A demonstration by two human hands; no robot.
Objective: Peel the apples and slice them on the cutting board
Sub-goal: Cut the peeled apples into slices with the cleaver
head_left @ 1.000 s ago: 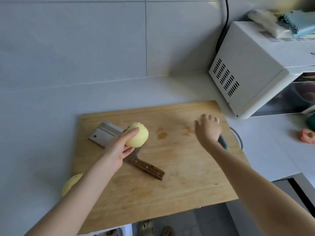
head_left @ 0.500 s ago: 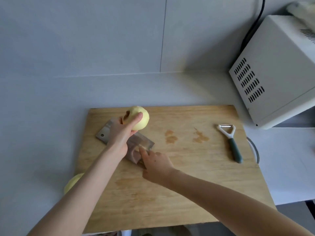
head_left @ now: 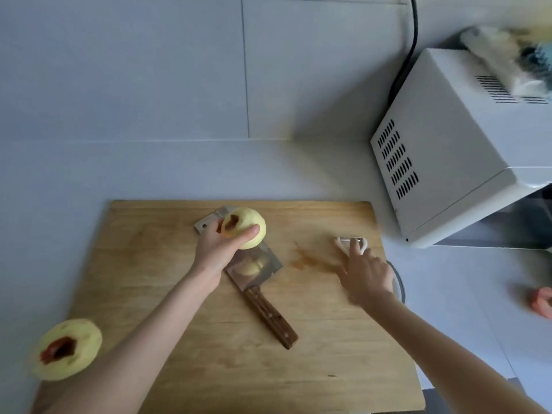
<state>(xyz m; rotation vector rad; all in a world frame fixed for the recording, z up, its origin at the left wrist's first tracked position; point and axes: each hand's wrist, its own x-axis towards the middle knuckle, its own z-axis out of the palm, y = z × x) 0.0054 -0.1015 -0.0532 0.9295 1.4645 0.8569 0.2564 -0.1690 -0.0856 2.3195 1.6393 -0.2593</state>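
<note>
- Apple, peeled, sits in my left hand, fingers curled round it, held over the cleaver blade at the cutting board's far middle.
- Cleaver lies flat on the board, its wooden handle towards the near edge.
- My right hand covers the peeler by the board's right edge, fingertips on its white head. It is blurred, so I cannot tell if it grips.
- Second peeled apple sits at the board's near-left edge.
- Microwave stands beyond the board's far-right corner.
</note>
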